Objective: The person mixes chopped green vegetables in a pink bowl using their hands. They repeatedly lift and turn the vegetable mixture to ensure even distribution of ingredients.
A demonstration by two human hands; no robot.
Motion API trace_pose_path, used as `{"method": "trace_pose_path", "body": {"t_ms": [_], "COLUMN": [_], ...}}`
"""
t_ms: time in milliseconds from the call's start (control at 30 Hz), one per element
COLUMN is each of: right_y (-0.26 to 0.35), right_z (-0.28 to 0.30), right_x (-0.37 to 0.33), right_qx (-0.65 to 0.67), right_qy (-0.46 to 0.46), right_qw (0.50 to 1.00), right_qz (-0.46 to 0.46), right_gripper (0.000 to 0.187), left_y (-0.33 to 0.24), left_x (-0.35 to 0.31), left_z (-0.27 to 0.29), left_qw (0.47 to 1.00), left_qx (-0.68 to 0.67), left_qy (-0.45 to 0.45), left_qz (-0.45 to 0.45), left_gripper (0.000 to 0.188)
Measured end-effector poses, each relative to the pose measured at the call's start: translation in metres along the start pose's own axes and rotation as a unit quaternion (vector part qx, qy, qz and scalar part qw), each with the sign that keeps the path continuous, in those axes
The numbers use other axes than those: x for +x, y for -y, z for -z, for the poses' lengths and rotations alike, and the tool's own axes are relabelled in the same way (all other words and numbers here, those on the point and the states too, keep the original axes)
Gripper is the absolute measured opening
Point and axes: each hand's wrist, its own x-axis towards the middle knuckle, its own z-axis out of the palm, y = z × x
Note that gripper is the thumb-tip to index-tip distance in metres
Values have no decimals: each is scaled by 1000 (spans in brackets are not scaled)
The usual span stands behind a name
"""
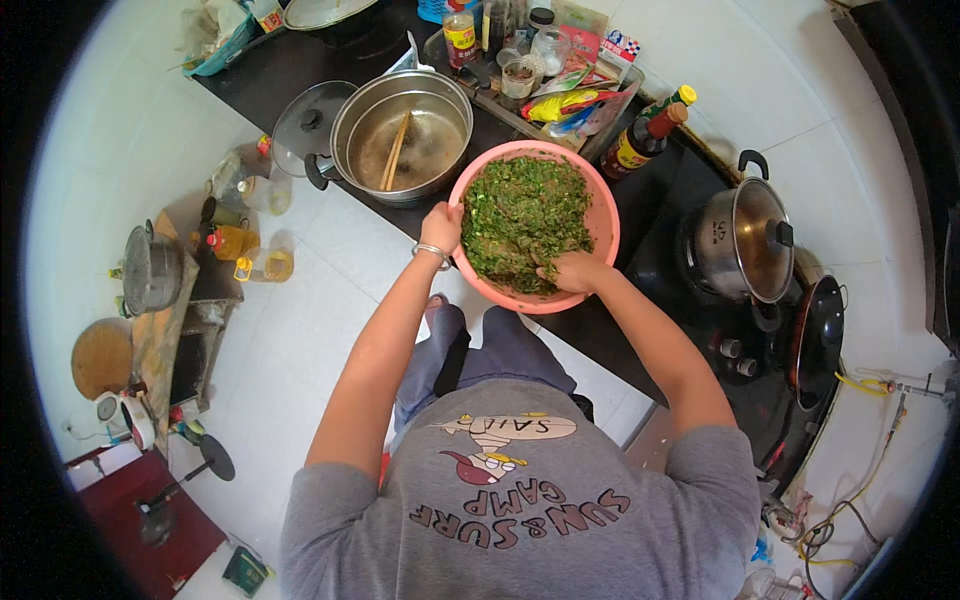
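Observation:
A pink plastic basin (607, 213) sits in front of me at the counter's edge, holding a chopped green filling (528, 205) that looks moist and finely cut. My left hand (442, 228) grips the basin's left rim, a bracelet around that wrist. Down in the filling, at the basin's near right side, is my right hand (572, 272). Its fingers are curled into the greens, and their tips are hidden there. Just left of the basin stands a steel pot (345, 140) with a pair of wooden chopsticks (397, 150) leaning inside.
A glass lid (300, 120) lies beside the steel pot. Behind the basin are a tray of seasonings (510, 110) and dark sauce bottles (640, 145). On the right, a lidded pot (735, 240) and a wok (818, 335) occupy the stove. Oil bottles (265, 264) stand at left.

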Motion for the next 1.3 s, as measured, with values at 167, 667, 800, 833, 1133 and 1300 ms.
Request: {"method": "trace_pose_path", "body": {"t_ms": [167,667,800,833,1133,1300], "right_y": [20,33,35,37,90,85], "right_z": [50,-5,34,47,62,15], "right_x": [-20,2,-20,-21,69,66], "right_qx": [46,-135,-95,-69,21,-109], "right_qy": [-65,-123,-74,-58,-238,-130], "right_qw": [996,969,987,993,964,964], "right_qz": [39,164,103,77,113,204], "right_gripper": [54,22,18,18,20,22], "left_y": [2,3,16,26,0,14], "left_x": [-13,-113,-89,-80,-102,-101], "left_z": [2,-10,-4,-3,13,7], "left_qw": [993,838,886,885,877,873], "left_qx": [-76,-480,-418,-428,-413,-446], "left_qy": [-84,121,79,56,112,108], "left_qz": [43,228,182,174,219,167], "left_gripper": [41,11,10,12,33,43]}}
